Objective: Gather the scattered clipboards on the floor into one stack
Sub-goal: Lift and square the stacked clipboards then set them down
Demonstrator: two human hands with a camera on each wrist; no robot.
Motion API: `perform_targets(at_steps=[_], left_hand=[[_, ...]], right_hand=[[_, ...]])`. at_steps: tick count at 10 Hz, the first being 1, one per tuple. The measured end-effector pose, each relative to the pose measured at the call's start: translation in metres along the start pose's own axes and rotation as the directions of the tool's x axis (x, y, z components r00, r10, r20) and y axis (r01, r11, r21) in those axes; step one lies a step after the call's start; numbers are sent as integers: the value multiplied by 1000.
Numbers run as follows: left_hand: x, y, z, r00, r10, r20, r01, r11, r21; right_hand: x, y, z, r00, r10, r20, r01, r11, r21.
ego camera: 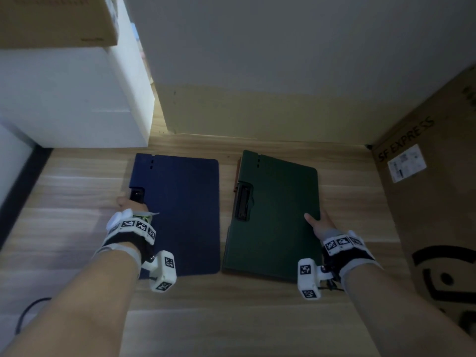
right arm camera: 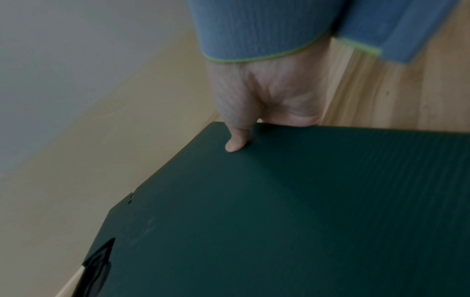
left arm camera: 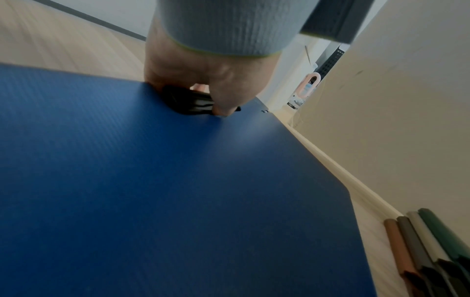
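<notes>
A dark blue clipboard lies on the wooden floor at the left. My left hand grips its left edge at the black clip, thumb on top. To its right sits a stack of clipboards topped by a dark green one, with brown, grey and white edges showing beneath. My right hand holds the green board's right edge, thumb on its face and fingers hidden under the edge.
A pale wall with a skirting board runs behind the boards. White furniture stands at the left, a large SF Express cardboard box at the right. A black cable lies lower left.
</notes>
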State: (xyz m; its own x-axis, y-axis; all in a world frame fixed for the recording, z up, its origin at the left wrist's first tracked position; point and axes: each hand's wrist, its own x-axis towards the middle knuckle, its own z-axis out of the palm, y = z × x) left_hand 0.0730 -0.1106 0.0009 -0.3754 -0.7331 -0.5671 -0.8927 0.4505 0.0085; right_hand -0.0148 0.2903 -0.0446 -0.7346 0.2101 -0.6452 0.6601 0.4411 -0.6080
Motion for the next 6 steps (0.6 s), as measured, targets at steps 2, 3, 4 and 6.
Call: perform_targets(at_steps=[2, 3, 4, 6], left_hand=[[1, 0, -17, 992, 123, 19, -116, 966, -232], [-3, -1, -23, 992, 106, -65, -124, 868, -480], [9, 4, -28, 992, 114, -54, -125, 845, -519], [-20, 41, -31, 971, 234, 47, -193, 886, -421]], right_hand=[[1, 1, 0, 1000, 3, -9, -3, 1000, 6], [1, 0, 0, 1000, 7, -4, -7, 1000, -7], [1, 0, -1, 1000, 19, 0, -19, 1000, -14], [-1, -2, -2, 1000, 14, -1, -14, 999, -29]])
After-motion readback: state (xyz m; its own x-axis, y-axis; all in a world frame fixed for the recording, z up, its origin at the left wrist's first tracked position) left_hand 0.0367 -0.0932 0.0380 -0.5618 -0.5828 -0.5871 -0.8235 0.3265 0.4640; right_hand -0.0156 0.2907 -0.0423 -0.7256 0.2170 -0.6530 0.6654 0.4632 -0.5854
